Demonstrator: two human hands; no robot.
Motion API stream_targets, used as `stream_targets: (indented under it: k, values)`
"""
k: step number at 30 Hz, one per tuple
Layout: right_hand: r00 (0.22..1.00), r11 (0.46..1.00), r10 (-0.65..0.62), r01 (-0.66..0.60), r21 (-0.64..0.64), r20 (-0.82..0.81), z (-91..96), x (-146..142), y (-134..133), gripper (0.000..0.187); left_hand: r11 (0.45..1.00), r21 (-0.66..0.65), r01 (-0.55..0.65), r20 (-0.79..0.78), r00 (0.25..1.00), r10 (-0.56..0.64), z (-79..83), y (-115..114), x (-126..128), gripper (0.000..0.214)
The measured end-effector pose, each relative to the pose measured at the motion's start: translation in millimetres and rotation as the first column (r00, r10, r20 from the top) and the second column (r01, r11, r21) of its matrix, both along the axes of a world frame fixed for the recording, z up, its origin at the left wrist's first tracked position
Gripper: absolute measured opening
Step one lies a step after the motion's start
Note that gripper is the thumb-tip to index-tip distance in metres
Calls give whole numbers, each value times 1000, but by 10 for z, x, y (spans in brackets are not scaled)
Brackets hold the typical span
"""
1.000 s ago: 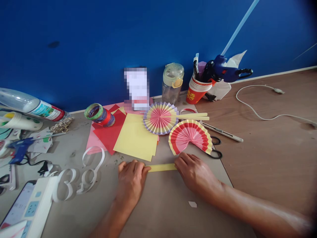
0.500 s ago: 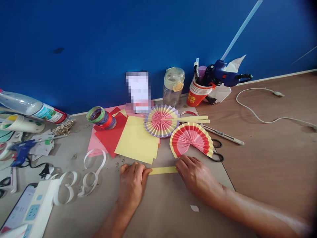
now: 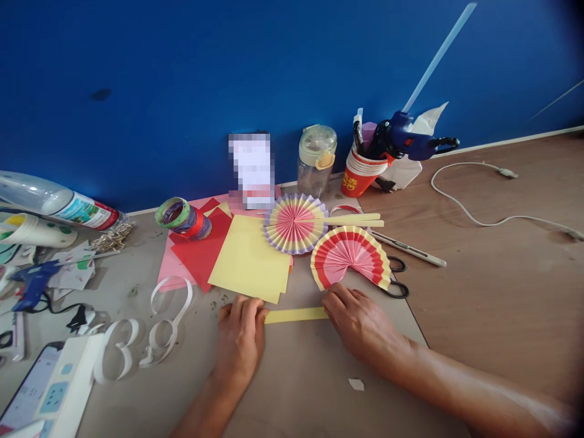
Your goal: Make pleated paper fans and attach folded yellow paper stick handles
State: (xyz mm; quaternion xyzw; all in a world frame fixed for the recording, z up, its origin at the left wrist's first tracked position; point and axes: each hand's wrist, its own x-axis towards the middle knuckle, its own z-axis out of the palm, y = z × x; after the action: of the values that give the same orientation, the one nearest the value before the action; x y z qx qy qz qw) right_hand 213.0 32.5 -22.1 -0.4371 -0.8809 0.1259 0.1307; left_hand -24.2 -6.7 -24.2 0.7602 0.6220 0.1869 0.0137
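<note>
A narrow yellow paper strip (image 3: 295, 315) stretches level between my two hands, close to the table. My left hand (image 3: 241, 331) is closed on its left end, and my right hand (image 3: 358, 319) pinches the right end. Just beyond the right hand lies a half-round pleated paper fan (image 3: 350, 258) in pink, red and yellow. Behind it is a round pleated paper fan (image 3: 295, 224) with a purple edge and pale sticks to its right. Sheets of yellow paper (image 3: 250, 258) and red paper (image 3: 201, 255) lie beyond the left hand.
Black scissor handles (image 3: 396, 287) poke out beside the half fan, near a utility knife (image 3: 415, 250). White strip curls (image 3: 119, 350), a power strip (image 3: 73, 377) and a blue glue gun (image 3: 36, 283) lie left. A bottle (image 3: 317, 161) and red cups (image 3: 360, 173) stand behind.
My left hand has slid slightly left along the strip, so more of the yellow paper shows between my hands. The whole view has shifted a little; the right hand keeps its hold.
</note>
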Motion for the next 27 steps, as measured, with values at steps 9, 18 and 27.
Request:
stream_targets:
  k: [9,18,27]
  values:
    - [997,999,47,-47,-10,58,-14,38,3,23,999,-38,2,2,1000,-2,36,5,-31,13]
    - [990,997,81,-78,-23,120,21,35,11,24,998,-31,-59,133,989,62,-32,-17,-165,14]
    - [980,995,93,-84,-60,175,72,34,26,22,986,-167,-14,164,986,41,37,-13,-172,9]
